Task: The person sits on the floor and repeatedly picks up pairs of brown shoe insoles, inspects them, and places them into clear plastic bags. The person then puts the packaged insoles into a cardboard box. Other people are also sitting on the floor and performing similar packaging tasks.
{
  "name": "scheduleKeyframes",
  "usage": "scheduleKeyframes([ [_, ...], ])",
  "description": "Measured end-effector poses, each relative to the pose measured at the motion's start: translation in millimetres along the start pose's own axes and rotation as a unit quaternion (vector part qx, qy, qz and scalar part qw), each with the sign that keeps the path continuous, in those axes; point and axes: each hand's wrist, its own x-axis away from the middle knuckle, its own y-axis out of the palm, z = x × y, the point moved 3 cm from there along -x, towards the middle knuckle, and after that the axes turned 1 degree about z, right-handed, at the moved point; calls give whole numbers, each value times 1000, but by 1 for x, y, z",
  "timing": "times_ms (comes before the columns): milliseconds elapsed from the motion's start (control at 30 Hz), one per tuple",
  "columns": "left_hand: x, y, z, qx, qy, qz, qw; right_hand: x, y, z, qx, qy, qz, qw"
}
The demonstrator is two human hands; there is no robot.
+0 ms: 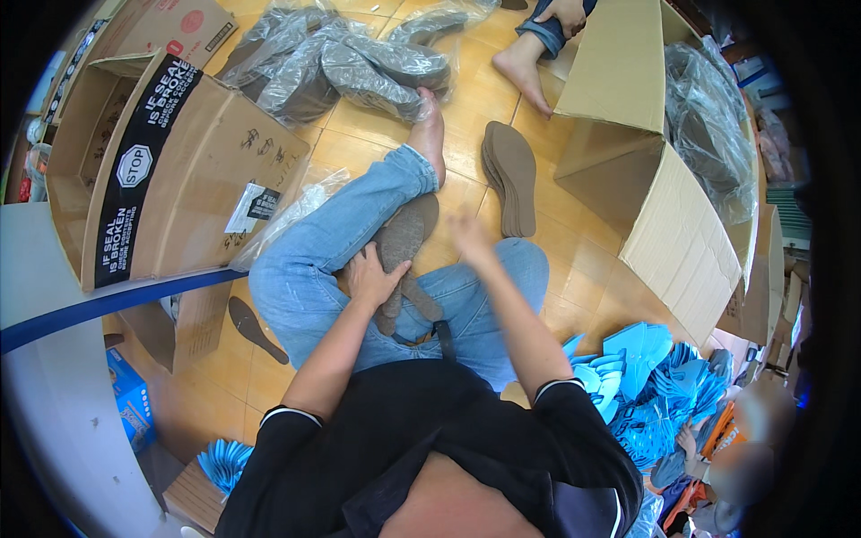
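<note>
I sit on the floor with my legs folded and several grey-brown, sole-shaped insoles (pixel 401 240) across my lap. My left hand (pixel 375 276) grips the edge of these insoles, thumb on top, fingers at their left side. A separate strip-like insole piece (pixel 421 299) lies lower, over my thigh. Above my right knee, my right hand (pixel 471 238) is smeared by motion, so its fingers do not show clearly. Beyond it on the floor, a neat stack of brown insoles (pixel 513 179) lies nearest to that hand.
Clear plastic bags of insoles (pixel 345 67) lie ahead. An open cardboard box (pixel 202 170) stands at left, another (pixel 668 215) at right with bagged contents. Blue flat pieces (pixel 637 372) are heaped at lower right. A single insole (pixel 257 331) lies left; another person's foot (pixel 525 72) rests ahead.
</note>
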Motion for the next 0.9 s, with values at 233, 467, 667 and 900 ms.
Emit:
scheduleKeyframes([
  [233, 13, 18, -34, 194, -109, -35, 974, 48, 108, 24, -26, 97, -118, 988],
  [467, 41, -42, 12, 599, -47, -73, 796, 99, 50, -31, -376, 35, -53, 924],
  [667, 72, -102, 91, 829, 45, -197, 521, 154, -21, -128, -466, -132, -58, 873],
  [900, 85, -151, 109, 821, 101, -227, 515, 184, -60, -173, -155, -293, 154, 931],
])
